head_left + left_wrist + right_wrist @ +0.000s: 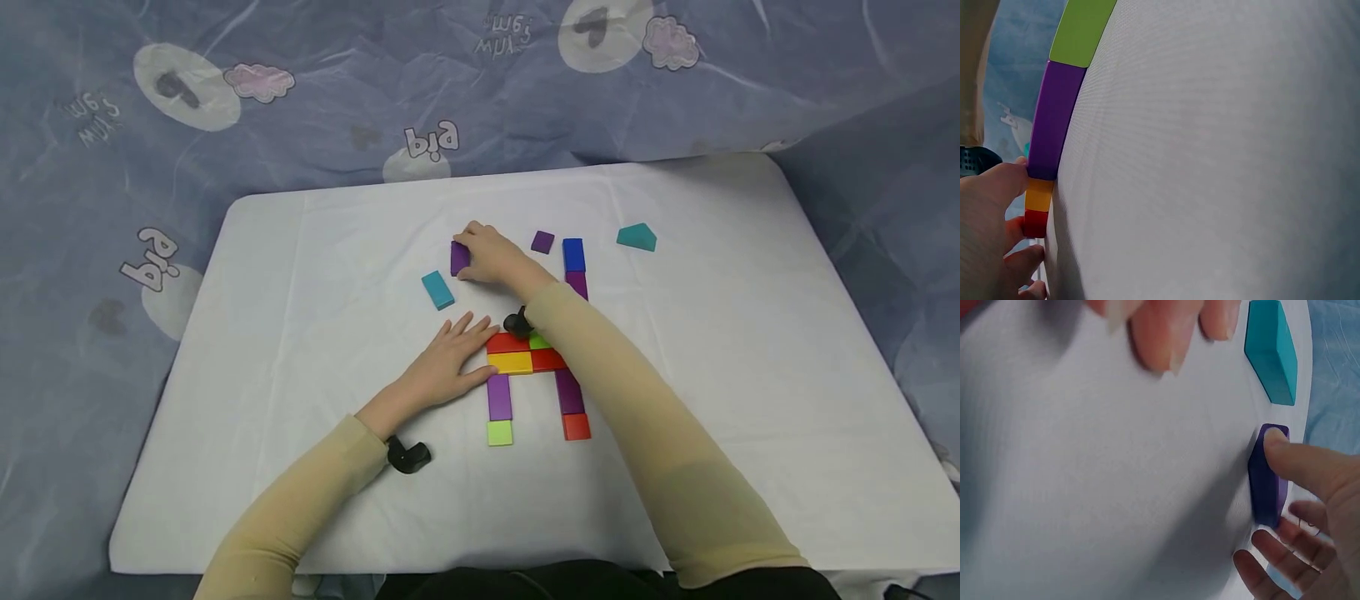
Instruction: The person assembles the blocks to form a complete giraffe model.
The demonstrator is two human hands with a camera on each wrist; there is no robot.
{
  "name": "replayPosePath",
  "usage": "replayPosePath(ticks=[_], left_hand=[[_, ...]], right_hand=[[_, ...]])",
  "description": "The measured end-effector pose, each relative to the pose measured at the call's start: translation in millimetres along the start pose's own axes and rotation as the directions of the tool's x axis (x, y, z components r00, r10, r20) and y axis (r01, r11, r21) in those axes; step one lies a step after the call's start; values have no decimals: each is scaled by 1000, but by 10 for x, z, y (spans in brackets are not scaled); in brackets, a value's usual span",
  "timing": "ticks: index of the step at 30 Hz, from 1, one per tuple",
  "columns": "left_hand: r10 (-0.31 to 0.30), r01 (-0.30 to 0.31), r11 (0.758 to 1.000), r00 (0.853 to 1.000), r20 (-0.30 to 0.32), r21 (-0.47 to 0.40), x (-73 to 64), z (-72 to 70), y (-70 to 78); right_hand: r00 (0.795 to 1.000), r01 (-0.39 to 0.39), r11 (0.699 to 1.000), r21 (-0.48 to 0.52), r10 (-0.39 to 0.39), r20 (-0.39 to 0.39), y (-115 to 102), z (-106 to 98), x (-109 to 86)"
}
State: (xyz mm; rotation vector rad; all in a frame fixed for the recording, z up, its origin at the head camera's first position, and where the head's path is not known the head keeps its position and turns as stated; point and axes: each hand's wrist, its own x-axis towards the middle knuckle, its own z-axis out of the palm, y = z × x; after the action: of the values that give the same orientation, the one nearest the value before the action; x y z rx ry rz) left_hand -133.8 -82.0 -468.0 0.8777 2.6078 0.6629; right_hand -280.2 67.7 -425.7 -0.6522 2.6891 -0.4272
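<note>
Out past the block figure, my right hand [491, 257] pinches a purple block [459, 260] lengthwise; in the right wrist view the thumb presses one end and fingers are at the other. My left hand [442, 364] lies palm down with its fingers spread, touching the left side of the figure. Its thumb meets the yellow block [510, 362] near the purple leg block [499, 397], and a fingertip is at the red block [507, 342]. Part of the figure, including a green block [539, 342], is hidden under the right sleeve.
A teal block [438, 290] lies left of the right hand. Beyond the figure are a small purple block [542, 242] and a teal angled block [637, 237]. A blue block [573, 254] tops a column at the right. Lime [500, 433] and red [577, 427] blocks end the legs.
</note>
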Motion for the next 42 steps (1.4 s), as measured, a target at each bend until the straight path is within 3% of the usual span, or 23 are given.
replayPosePath(ticks=[6,12,15,19,22,24,31,38,42], left_hand=[[-4,4,1000,1000,4,-3,-4,24,3],[-6,6,1000,1000,-2,11,-1,11,-4],[-8,8,1000,1000,-6,5,-11,-1,-16],[-5,5,1000,1000,-10,1,-10,-2,-24],[-3,3,1000,1000,-13,1,-11,5,-32],[-5,5,1000,1000,-12,1,-18,3,-35],[-7,7,1000,1000,-9,-1,-29,-18,-37],[-5,5,1000,1000,-2,-1,-37,-35,-45],[-1,1,1000,1000,-1,-3,-42,-40,-48]], right_hand=[[995,-80,993,84,84,-44,76,-54,-60],[972,-159,950,268,199,-128,427,-310,-210],[946,-195,920,339,268,-181,661,-430,-313],[892,-275,863,423,393,-222,1002,-506,-464],[852,-346,832,433,472,-226,1222,-490,-549],[837,-381,825,418,500,-223,1324,-463,-594],[844,-371,850,374,477,-247,1468,-359,-657],[821,-329,849,413,473,-318,1467,-322,-683],[835,-318,851,417,460,-303,1467,-319,-682]])
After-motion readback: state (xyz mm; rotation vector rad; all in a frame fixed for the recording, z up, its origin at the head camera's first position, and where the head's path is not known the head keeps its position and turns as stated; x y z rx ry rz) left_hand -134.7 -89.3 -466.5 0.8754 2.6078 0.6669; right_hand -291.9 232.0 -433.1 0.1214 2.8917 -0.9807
